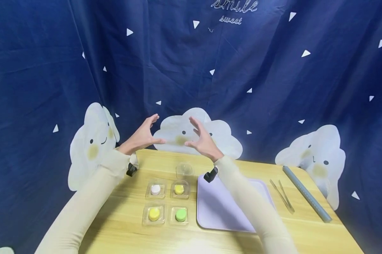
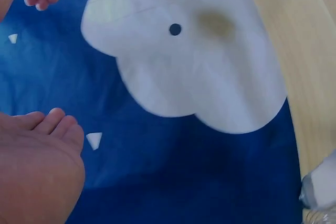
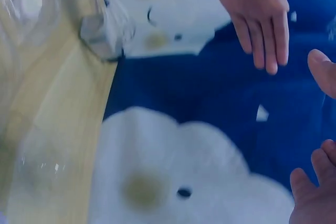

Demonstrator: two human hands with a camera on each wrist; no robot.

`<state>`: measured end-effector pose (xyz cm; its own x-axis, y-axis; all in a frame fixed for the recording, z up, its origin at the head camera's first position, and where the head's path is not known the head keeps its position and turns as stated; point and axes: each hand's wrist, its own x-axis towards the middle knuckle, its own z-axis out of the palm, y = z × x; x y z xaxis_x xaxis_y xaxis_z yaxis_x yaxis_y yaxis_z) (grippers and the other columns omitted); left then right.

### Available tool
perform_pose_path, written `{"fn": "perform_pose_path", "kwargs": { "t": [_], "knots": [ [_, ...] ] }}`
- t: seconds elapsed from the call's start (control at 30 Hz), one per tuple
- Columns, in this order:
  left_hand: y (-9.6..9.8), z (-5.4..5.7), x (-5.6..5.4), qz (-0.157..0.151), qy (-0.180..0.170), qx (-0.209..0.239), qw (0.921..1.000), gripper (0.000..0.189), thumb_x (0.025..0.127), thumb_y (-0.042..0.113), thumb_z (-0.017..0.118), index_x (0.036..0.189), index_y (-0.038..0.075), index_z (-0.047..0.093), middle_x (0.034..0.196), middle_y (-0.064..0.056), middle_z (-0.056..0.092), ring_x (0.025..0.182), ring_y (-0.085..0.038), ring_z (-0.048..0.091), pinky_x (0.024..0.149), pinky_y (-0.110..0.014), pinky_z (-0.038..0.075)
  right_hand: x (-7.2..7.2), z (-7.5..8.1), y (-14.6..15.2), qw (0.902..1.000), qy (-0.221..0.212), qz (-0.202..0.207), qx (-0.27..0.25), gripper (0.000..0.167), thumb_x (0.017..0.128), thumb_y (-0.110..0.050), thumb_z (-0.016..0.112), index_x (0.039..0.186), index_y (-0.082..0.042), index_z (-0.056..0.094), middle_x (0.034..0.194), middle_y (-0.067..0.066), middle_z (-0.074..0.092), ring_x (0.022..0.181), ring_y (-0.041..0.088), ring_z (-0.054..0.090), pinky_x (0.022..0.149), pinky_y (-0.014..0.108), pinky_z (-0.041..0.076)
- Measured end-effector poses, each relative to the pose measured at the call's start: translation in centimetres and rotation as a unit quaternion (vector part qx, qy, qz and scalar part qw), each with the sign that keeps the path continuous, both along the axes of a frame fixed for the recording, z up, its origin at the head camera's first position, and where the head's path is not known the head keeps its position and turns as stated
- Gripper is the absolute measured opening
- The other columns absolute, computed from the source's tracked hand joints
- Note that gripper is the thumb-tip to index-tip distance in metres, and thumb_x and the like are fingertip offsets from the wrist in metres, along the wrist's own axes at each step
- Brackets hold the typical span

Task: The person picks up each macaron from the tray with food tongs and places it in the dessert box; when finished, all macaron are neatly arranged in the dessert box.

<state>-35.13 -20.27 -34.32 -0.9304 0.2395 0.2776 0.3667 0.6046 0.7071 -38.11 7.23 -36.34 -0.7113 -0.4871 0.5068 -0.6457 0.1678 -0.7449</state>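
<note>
My left hand (image 1: 142, 136) and right hand (image 1: 206, 141) are raised above the far edge of the table, facing each other with a gap between them. Thumbs stand apart from the fingers, and neither hand holds anything. In the left wrist view, the left palm (image 2: 39, 166) shows at the lower left. The right wrist view has the right hand (image 3: 317, 198) at its lower right corner. Below them on the table sit a white macaron (image 1: 155, 189), two yellow macarons (image 1: 179, 189) and a green macaron (image 1: 181, 214), each in its own clear plastic box.
An empty clear box (image 1: 184, 170) lies behind the macarons. A lilac tray (image 1: 216, 208) lies under the right forearm. Metal tweezers (image 1: 283, 197) and a long grey-blue tube (image 1: 306, 194) are at the right. A whisk (image 3: 118, 17) appears in the right wrist view. A blue curtain (image 1: 178, 63) hangs behind.
</note>
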Motion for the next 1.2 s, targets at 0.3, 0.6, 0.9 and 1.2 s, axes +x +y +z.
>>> {"fn": "perform_pose_path", "kwargs": {
  "t": [0.3,0.6,0.9,1.2],
  "knots": [
    [2.9,-3.0,-3.7,-0.03,-0.095,-0.01,0.995,0.115,0.078,0.03,0.086,0.161,0.0,0.013,0.168,-0.02,0.021,0.155,-0.038,0.023,0.128,-0.053,0.024,-3.6,-3.9,2.1,0.9945,-0.086,-0.043,0.041,0.099,0.081,0.003,0.078,0.16,0.001,0.017,0.168,0.02,0.024,0.157,0.034,0.023,0.127,0.056,0.025],
    [5.8,-6.7,-4.6,-0.067,-0.166,-0.098,0.9789,0.108,0.075,0.025,0.084,0.155,-0.011,0.021,0.161,-0.032,0.029,0.149,-0.046,0.032,0.126,-0.053,0.028,-4.2,-9.3,3.4,0.9772,-0.155,-0.057,0.133,0.098,0.082,0.001,0.076,0.16,0.001,0.017,0.166,0.024,0.024,0.155,0.04,0.024,0.127,0.056,0.025],
    [7.5,-8.7,-4.1,-0.098,-0.228,-0.163,0.9549,0.102,0.08,0.022,0.083,0.155,-0.01,0.022,0.161,-0.029,0.031,0.15,-0.043,0.034,0.127,-0.049,0.029,-3.3,-12.1,3.3,0.9604,-0.19,-0.008,0.204,0.099,0.077,0.001,0.078,0.159,0.002,0.021,0.165,0.024,0.027,0.153,0.043,0.028,0.126,0.059,0.025],
    [8.5,-9.4,-4.0,-0.116,-0.258,-0.199,0.9382,0.098,0.08,0.024,0.082,0.153,-0.012,0.026,0.157,-0.03,0.037,0.148,-0.042,0.037,0.126,-0.049,0.032,-3.1,-13.5,2.4,0.9485,-0.163,0.021,0.271,0.102,0.071,0.002,0.08,0.157,0.001,0.026,0.163,0.024,0.031,0.151,0.041,0.033,0.126,0.057,0.025]
  ]
}}
